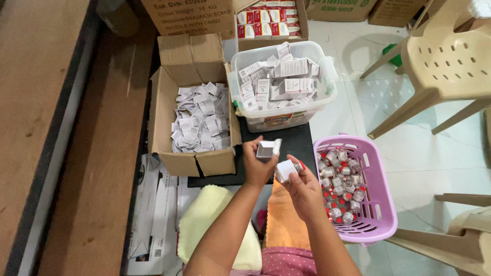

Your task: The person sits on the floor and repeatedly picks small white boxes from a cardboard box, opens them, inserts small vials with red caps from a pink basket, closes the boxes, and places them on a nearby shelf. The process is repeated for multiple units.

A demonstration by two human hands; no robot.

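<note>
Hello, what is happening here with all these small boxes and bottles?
A person is handling small cartons. The left hand holds an open white carton; the right hand holds a red-capped vial with folded paper. Nearby stand a purple basket of vials, a clear tub of cartons and a cardboard box of leaflets.

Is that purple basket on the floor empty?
No, the purple basket holds a heap of small vials with red caps, just right of the person's right hand.
</note>
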